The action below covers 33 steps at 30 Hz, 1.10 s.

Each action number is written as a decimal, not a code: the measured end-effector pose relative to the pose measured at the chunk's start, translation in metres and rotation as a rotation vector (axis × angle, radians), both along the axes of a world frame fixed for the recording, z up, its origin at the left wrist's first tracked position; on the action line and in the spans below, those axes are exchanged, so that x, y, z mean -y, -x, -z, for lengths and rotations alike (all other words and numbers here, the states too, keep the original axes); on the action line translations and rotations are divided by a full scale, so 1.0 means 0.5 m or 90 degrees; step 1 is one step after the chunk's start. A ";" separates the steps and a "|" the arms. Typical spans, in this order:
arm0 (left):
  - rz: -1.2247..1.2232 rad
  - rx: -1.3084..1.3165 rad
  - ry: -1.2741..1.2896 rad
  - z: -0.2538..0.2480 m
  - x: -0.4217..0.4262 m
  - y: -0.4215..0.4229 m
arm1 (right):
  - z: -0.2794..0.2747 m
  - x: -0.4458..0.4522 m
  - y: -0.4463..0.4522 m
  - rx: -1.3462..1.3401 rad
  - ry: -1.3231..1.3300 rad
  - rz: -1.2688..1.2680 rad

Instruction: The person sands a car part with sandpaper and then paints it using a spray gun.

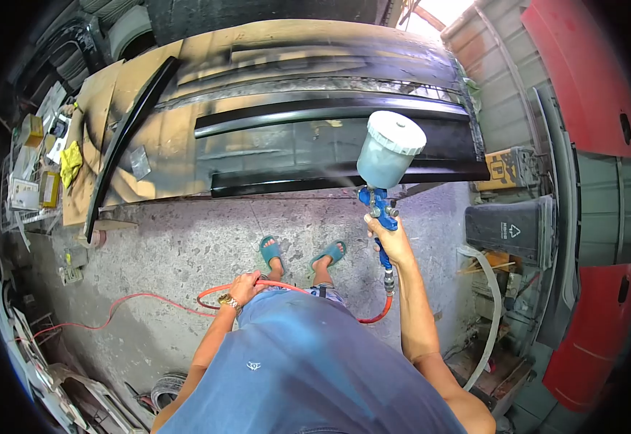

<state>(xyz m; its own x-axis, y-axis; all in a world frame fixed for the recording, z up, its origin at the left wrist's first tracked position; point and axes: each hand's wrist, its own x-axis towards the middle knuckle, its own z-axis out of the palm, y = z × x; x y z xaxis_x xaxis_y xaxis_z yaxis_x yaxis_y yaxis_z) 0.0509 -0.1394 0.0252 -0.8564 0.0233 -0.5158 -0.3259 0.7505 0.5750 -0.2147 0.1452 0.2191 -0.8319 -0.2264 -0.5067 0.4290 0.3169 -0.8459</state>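
While the right hand (395,244) grasps the spray gun (378,200), its mist (344,179) appears to reach the nearer black strip (279,181), lying along the near edge of the table (211,43); the left hand (245,288) clasps the hose (284,284), sensibly well apart from the strip; even spraying probably calls for steady, parallel passes at constant distance, cup (379,163) upright

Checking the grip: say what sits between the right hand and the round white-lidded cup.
In the head view, the spray gun's blue upper body lies there.
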 end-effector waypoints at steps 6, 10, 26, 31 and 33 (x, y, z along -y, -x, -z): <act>-0.029 -0.002 -0.032 0.008 0.059 -0.036 | 0.001 0.101 -0.027 0.010 0.013 -0.074; -0.044 0.006 -0.012 -0.007 0.086 -0.050 | -0.001 0.169 -0.039 0.022 -0.010 -0.102; -0.044 -0.009 0.025 0.000 0.115 -0.082 | 0.055 0.111 -0.035 -0.063 -0.048 0.105; -0.073 -0.020 0.049 0.014 0.106 -0.083 | 0.064 0.011 -0.020 -0.141 -0.111 0.191; -0.046 -0.038 0.052 0.013 0.106 -0.090 | 0.054 0.012 -0.038 -0.135 -0.109 0.198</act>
<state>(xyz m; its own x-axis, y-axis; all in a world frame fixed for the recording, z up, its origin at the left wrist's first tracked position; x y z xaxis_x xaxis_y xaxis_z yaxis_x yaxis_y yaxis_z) 0.0961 -0.1925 0.0187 -0.8835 -0.0796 -0.4616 -0.3479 0.7714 0.5328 -0.1960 0.1393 0.1919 -0.9376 0.1244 -0.3246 0.3476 0.3437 -0.8724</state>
